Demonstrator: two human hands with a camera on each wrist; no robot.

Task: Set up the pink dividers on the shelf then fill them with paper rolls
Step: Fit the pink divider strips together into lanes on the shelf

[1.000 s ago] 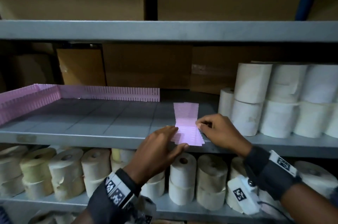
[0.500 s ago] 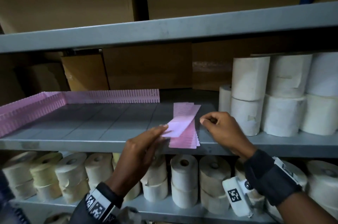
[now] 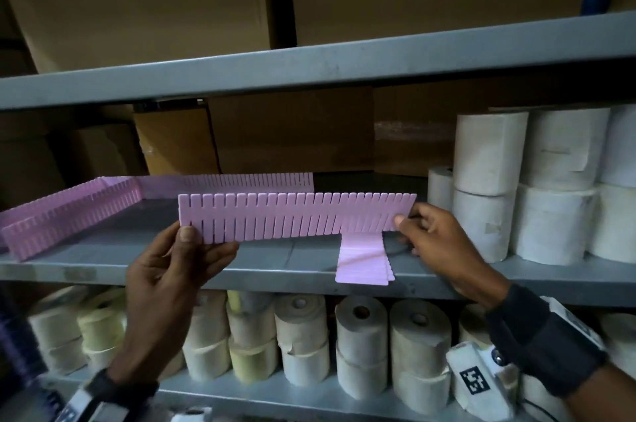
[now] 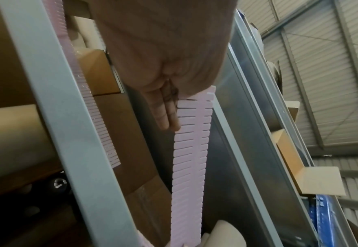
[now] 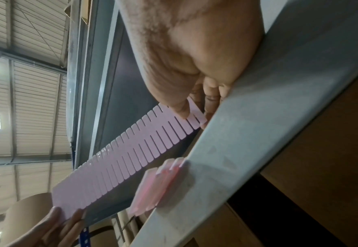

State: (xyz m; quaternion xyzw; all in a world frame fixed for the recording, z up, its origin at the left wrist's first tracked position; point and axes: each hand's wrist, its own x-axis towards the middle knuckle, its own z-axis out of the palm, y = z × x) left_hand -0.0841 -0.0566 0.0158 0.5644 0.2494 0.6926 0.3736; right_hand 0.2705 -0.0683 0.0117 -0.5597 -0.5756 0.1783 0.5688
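Your left forearm rises from the lower left of the head view. Your left hand [image 3: 172, 270] stands upright before the front edge of the grey metal shelf [image 3: 103, 270], thumb toward you. It pinches the left end of a long pink slotted plastic divider strip [image 3: 296, 216], thumb on the near face and fingers [image 4: 166, 115] laid straight and close together along the far face.

Your right forearm enters from the lower right, wrist bent upward. Your right hand [image 3: 437, 242] sits just above the shelf's front edge and pinches the strip's right end between thumb and fingertips; the remaining fingers are curled under the palm.

The strip is held level and on edge, slots running vertically, spanning the gap between both hands, above the shelf surface and not touching it.

A flat stack of pink divider strips [image 3: 361, 263] lies on the shelf below the strip's right end, overhanging the front edge.

Two pink slotted dividers already standing [image 3: 223, 180] form a corner at the shelf's back left.

White paper rolls [image 3: 488, 153] are stacked two high at the shelf's right end, just beside your right hand. Yellowed paper rolls [image 3: 299, 335] fill the level below. Brown cardboard boxes [image 3: 292, 128] stand behind.
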